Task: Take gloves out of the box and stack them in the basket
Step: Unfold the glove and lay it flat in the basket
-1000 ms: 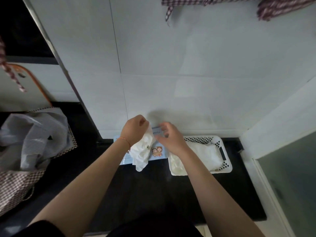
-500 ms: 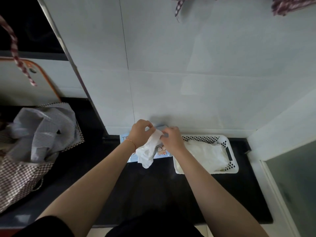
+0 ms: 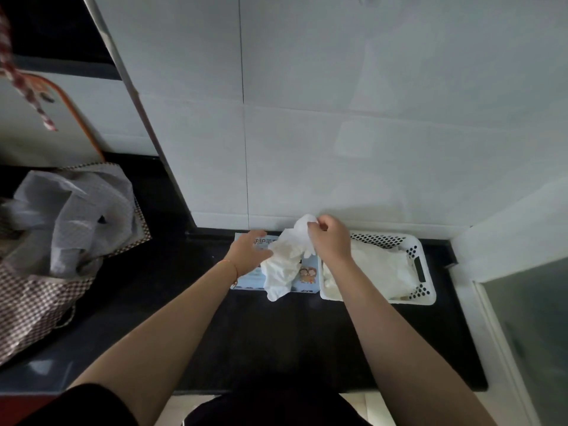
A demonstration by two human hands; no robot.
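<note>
A crumpled white glove [image 3: 284,262] hangs over the blue glove box [image 3: 307,273], pinched at its top by the right hand [image 3: 330,238]; the left hand [image 3: 247,252], fingers loosely spread, touches its left edge. Just right of the right hand sits the white basket [image 3: 425,272], holding stacked gloves [image 3: 379,267]; all rest on the black counter [image 3: 292,339].

A single wide-angle camera, worn on the person's head, looked forward and steeply down over a black counter [image 3: 276,339] that ran up to a white tiled wall [image 3: 338,133]. It sat close above that counter, so both forearms reached away from the lower edge of the frame toward the counter's far side, where it met the wall. The wide lens bent the wall's edges, and no second view shared the scene.
</note>
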